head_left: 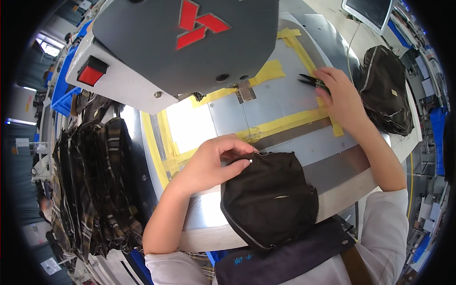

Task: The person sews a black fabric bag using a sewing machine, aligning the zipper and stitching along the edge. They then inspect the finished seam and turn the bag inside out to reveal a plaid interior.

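My left hand pinches the top left edge of a dark fabric pouch piece, which has a zipper along its lower left side and lies at the worktable's near edge. My right hand holds small black scissors, blades pointing left, over the right side of the metal work plate bordered with yellow tape. Above the plate is the grey sewing machine head, with a small metal clamp beneath it.
A pile of dark plaid fabric pieces hangs at the left, below a blue bin. Another dark zippered piece lies at the right, near a screen. A red switch is on the machine's left.
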`<action>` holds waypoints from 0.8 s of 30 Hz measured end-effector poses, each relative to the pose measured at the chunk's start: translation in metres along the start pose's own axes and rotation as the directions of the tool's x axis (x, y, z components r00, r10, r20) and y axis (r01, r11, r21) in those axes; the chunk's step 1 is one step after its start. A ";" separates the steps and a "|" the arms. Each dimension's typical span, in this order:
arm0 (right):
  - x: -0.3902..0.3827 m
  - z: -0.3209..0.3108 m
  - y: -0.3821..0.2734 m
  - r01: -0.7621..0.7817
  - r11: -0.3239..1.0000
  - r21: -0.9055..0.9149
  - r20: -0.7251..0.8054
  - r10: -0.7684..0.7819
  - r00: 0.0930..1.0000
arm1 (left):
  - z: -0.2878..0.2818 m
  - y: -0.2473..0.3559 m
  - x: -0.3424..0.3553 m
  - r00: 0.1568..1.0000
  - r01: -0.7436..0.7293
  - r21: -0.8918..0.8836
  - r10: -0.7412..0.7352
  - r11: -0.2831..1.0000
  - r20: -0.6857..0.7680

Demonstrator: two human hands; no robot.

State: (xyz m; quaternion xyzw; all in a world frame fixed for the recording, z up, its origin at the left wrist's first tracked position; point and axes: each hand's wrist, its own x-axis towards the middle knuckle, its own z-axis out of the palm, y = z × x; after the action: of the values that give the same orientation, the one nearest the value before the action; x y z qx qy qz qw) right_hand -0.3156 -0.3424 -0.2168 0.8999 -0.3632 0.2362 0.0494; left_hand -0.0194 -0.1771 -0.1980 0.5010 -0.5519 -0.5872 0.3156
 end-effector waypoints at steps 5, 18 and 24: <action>-0.002 0.002 0.010 -0.009 0.992 -0.123 0.050 0.015 0.999 | -0.004 -0.002 0.001 0.999 0.003 -0.020 -0.002 1.000 0.034; 0.046 -0.021 -0.081 0.582 0.813 0.016 0.124 -0.580 0.805 | -0.005 -0.003 0.001 0.995 0.068 -0.017 -0.067 0.998 0.067; 0.059 0.002 -0.083 0.700 0.712 0.048 0.147 -0.698 0.701 | -0.006 0.000 0.001 0.994 0.081 -0.015 -0.080 0.997 0.073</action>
State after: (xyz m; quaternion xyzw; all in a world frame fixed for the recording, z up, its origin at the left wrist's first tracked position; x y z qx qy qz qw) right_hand -0.2214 -0.3197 -0.1845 0.9855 0.0011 0.1276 0.1121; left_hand -0.0144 -0.1799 -0.1979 0.4985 -0.5369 -0.6221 0.2760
